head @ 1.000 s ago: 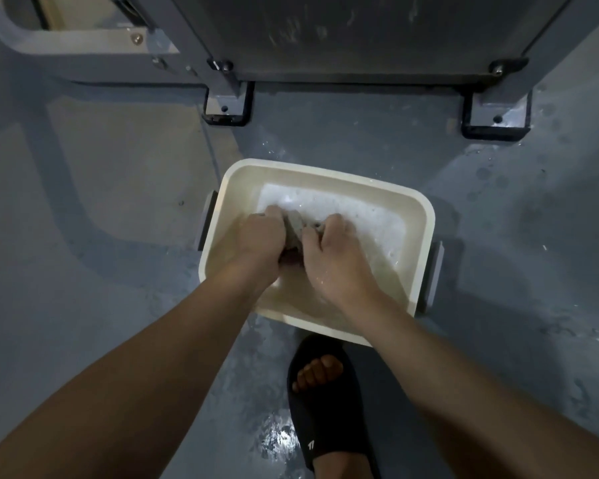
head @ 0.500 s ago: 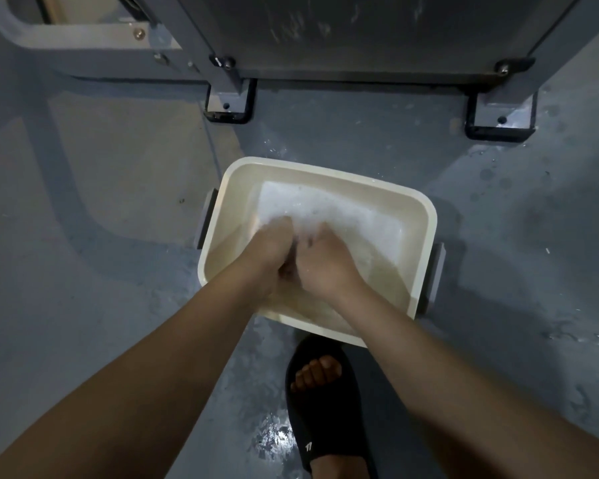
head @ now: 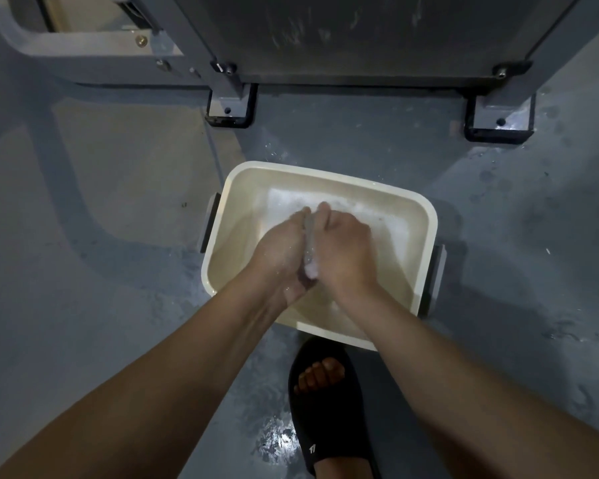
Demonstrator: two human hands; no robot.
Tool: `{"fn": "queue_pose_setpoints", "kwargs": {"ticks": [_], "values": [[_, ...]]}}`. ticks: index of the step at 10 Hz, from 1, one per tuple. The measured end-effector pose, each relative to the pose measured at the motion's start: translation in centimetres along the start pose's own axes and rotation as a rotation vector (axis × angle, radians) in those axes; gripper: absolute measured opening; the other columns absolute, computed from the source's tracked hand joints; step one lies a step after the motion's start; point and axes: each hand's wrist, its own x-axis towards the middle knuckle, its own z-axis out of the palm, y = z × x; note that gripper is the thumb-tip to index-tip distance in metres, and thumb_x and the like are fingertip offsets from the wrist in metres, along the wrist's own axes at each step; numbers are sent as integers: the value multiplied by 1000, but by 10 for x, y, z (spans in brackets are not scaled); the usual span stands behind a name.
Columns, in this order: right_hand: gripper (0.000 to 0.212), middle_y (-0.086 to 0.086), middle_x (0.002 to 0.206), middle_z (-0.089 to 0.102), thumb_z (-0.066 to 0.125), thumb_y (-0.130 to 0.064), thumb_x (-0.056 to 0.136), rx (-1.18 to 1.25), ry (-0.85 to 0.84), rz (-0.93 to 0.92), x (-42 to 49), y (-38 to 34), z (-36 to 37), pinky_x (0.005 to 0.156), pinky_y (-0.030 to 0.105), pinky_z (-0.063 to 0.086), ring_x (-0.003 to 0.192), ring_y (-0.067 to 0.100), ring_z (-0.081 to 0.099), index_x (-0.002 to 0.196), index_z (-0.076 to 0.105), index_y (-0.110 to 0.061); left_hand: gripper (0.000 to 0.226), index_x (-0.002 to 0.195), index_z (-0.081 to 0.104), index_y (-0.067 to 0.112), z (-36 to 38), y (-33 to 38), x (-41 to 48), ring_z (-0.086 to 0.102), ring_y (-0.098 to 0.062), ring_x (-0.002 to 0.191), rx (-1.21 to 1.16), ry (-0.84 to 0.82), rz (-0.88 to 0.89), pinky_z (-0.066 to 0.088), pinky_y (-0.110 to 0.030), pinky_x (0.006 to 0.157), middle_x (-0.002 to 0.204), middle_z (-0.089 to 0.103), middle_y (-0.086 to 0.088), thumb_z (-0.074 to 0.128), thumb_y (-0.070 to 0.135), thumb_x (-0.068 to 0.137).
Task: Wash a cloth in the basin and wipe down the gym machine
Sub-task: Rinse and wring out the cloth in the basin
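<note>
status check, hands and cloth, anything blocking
Left hand and right hand both gripping the cloth, pressed together over the basin. Cloth sudsy, mostly hidden. Nothing blocking.

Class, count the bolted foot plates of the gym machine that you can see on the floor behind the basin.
2. One foot plate stands behind the basin's left corner; the other foot plate stands further right, behind its right side. More may lie outside the picture.
</note>
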Motion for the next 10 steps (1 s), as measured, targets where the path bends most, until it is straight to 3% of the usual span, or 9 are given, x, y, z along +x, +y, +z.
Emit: {"fn": "queue_pose_setpoints", "kwargs": {"ticks": [1,3,4,5,6,7,8,9,10], "values": [[62,8,60,65,26,-37,108,26,-5,-239,-36,-15,20,64,33,53,61,28,66,67,66,-14,44,65,46,13,-14,3,0,48,-4,35,-82,75,57,39,-13,38,43,46,7,46,15,109],[51,13,82,69,33,-37,106,117,23,36,7,-16,8,75,37,50,83,36,64,76,67,-12,32,70,47,14,-8,11,-11,33,-11,33,-71,8,41,22,-15,38,46,35,1,44,12,101],[58,10,76,71,30,-37,106,49,-23,-189,-14,-26,21,72,33,47,72,28,62,72,68,-11,44,60,42,13,-20,16,-5,39,-11,35,-135,50,109,33,-20,42,43,37,2,44,10,104],[56,10,79,71,28,-38,108,-41,-71,-102,3,-6,19,74,38,52,80,32,67,80,69,-12,61,51,39,19,-19,9,-6,27,-13,33,-113,62,22,22,-20,43,43,28,1,47,38,108],[55,6,75,63,24,-38,110,-106,-72,-45,17,5,8,72,35,44,76,29,60,75,60,-14,71,59,54,11,-18,9,-3,31,-15,40,57,-45,28,22,-22,42,49,34,-2,46,70,97],[57,11,91,67,24,-40,109,10,-78,13,10,22,11,84,37,48,86,27,61,88,65,-7,48,95,67,1,-26,-1,12,62,-21,65,130,20,31,47,-29,48,77,69,-12,65,49,96],[35,18,122,60,34,-28,108,15,-90,213,9,35,12,88,44,52,107,36,60,122,54,-4,24,105,66,11,-29,-12,28,71,-25,88,373,209,102,60,-35,70,97,73,-10,72,31,93],[48,18,147,50,39,-15,107,16,-177,330,15,40,15,101,40,47,130,35,55,153,32,-3,28,115,67,1,-27,-12,35,68,-33,105,934,217,213,54,-30,74,106,72,-15,65,17,92],[34,12,137,59,44,-9,106,-200,-326,268,10,33,10,102,33,44,126,27,57,138,54,-4,51,145,42,-3,-16,-5,33,56,-36,127,1229,141,107,46,-37,97,138,56,-21,54,19,101]]}}
